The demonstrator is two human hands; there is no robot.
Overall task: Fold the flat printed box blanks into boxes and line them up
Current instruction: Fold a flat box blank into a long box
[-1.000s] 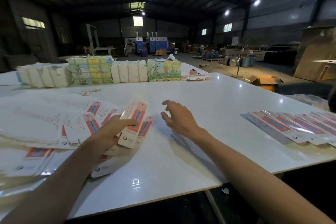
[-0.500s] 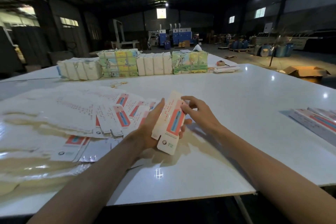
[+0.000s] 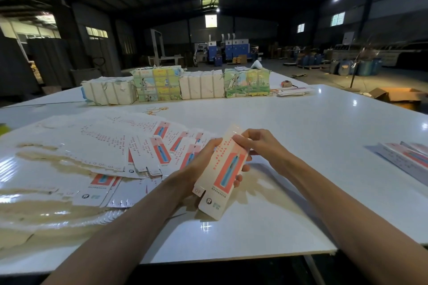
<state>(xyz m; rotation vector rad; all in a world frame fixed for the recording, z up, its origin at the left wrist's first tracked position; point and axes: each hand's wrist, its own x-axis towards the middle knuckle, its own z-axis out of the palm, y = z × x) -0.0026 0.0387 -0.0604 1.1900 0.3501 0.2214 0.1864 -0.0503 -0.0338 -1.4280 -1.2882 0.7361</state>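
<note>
Opening a blank. The left hand [image 3: 201, 164] wraps the printed box blank [image 3: 225, 169] from behind; the right hand [image 3: 257, 146] pinches its upper edge, so the blank is held between both hands. Flat blanks [image 3: 129, 152] lie left of the left hand, and folded boxes [image 3: 403, 157] lie well to the right. Likely next: square the sleeve, then tuck the flaps.

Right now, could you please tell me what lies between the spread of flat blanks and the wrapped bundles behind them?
Head view: a few small yellowish loops, perhaps rubber bands, on otherwise bare white table, between the flat blanks and wrapped bundles.
</note>
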